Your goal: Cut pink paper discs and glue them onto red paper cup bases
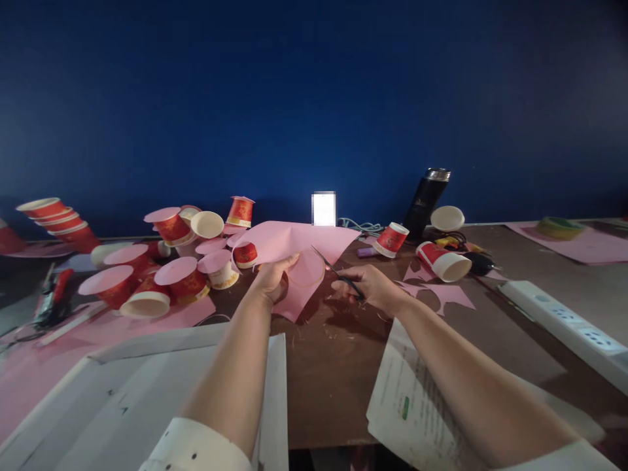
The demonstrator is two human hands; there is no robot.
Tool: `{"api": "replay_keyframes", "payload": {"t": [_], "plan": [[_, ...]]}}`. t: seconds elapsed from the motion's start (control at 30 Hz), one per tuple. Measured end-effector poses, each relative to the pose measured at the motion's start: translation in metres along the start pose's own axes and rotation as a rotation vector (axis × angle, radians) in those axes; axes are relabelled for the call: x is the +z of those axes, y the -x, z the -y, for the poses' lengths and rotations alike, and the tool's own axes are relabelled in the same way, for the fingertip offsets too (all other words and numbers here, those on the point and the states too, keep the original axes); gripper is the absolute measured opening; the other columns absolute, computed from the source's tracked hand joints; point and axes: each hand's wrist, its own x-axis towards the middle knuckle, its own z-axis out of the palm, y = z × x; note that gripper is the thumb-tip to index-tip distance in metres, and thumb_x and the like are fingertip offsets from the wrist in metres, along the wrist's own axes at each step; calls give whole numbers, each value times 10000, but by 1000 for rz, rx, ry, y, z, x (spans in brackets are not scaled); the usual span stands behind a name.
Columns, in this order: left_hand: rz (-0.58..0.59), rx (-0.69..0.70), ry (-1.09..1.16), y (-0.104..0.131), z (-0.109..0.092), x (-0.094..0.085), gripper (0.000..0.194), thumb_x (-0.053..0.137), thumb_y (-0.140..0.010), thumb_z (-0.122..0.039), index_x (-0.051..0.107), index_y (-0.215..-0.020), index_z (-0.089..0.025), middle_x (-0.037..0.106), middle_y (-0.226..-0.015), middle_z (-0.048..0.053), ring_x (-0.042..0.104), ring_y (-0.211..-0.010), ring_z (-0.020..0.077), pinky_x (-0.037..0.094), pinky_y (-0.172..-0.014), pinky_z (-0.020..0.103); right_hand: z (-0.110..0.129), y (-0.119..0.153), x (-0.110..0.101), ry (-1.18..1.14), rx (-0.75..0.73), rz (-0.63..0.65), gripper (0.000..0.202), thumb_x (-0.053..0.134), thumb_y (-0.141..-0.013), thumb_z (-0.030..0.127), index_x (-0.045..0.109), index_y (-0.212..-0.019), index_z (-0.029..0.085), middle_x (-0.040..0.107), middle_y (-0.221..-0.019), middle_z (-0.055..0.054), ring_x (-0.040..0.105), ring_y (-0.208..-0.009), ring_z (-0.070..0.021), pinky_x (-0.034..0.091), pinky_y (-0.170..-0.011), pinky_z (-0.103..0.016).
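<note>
My left hand (273, 278) is closed on the left edge of a pink paper sheet (318, 237), with the thumb on top. The sheet is held up off the table and bends toward its corners. A round outline shows on it near my thumb. In my right hand (373, 286) is a pair of scissors (349, 281) with dark handles. Their blades point up and left at the sheet's right side, beside the round outline. Whether the blades are closed on the paper, I cannot tell. Cut pink scraps (451, 296) with curved edges lie to the right of my right hand.
Red paper cups (142, 265), several topped with pink discs, crowd the left. Stacked cups (66, 222) lean behind them. On the right are a black flask (422, 206), tipped cups (449, 267) and a white power strip (564, 320). Printed sheets (409, 392) lie under my right forearm.
</note>
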Motion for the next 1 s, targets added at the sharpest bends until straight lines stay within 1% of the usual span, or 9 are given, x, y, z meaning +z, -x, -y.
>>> {"api": "replay_keyframes", "payload": {"t": [0.07,0.17,0.33,0.4,0.5,0.63,0.8,0.9,1.0], "plan": [[10,-2,7,0,0,0,418,813,-580,-98,688,-978,-114,747,-905,84,657,-1040,247,446,-1020,375,-2,-1,-1,6,-1,6,387,708,-706,514,685,-793,137,519,-570,28,463,-502,-79,360,-475,-224],[16,-11,10,0,1,-1,436,818,-580,-106,685,-995,-115,747,-912,88,653,-1050,255,448,-1020,383,-5,-2,-3,35,-19,23,392,695,-719,524,685,-775,136,519,-557,28,462,-497,-82,358,-480,-228],[-1,17,7,-2,2,-3,418,813,-596,-96,692,-994,-141,742,-971,79,658,-1041,242,454,-1019,368,-5,-2,-5,25,-18,44,390,694,-726,523,687,-784,138,507,-551,35,458,-486,-77,350,-476,-228],[-15,33,0,-3,2,-3,406,810,-606,-97,693,-992,-142,743,-963,79,659,-1042,238,451,-1023,362,-5,-2,-5,21,-13,48,390,699,-721,522,688,-781,137,502,-542,37,456,-486,-77,352,-478,-228],[-33,20,-10,-4,2,-4,430,819,-594,-93,690,-1002,-138,746,-934,81,660,-1037,242,448,-1027,369,-3,-2,-4,22,-9,50,396,708,-708,524,693,-789,136,505,-536,38,451,-479,-77,347,-472,-229],[-35,45,-9,-4,0,-5,483,830,-557,-58,685,-1008,-155,746,-934,58,665,-1026,238,457,-1017,360,0,-1,-6,56,-24,71,367,688,-734,505,670,-725,139,507,-539,36,456,-480,-74,328,-481,-227],[-80,35,-55,-4,-2,-4,429,832,-575,-93,685,-976,-129,740,-945,71,668,-1008,234,471,-998,372,5,2,-8,91,-15,84,382,690,-718,517,663,-695,136,494,-539,35,450,-491,-78,318,-481,-227],[-52,10,-29,-4,-3,-4,422,825,-600,-106,677,-994,-129,733,-986,85,660,-1030,236,473,-999,381,3,2,-8,69,4,87,387,698,-712,515,698,-741,129,506,-529,33,447,-487,-75,329,-481,-225],[-73,-33,-32,-5,-4,-5,424,826,-600,-100,677,-996,-123,730,-998,103,657,-1041,251,478,-998,393,-1,1,-7,34,27,76,426,717,-696,505,732,-882,122,525,-543,31,440,-476,-69,338,-467,-220]]}}
